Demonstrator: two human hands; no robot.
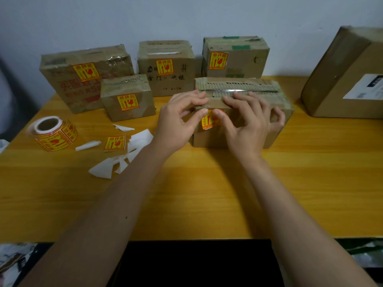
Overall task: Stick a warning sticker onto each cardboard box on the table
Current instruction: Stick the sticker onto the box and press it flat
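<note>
A cardboard box stands mid-table with a yellow and red warning sticker on its front face. My left hand and my right hand both lie over the box's front upper edge. Both thumbs press on the sticker's top, and the fingers rest on the box's top. Behind stand several boxes that each bear a sticker: a large one at the left, a small one, one at the middle back and one at the back right. A sticker roll lies at the left.
A loose sticker and torn white backing scraps lie between the roll and my left forearm. A big cardboard box with a white label stands at the far right. The wooden table ends at a dark front edge.
</note>
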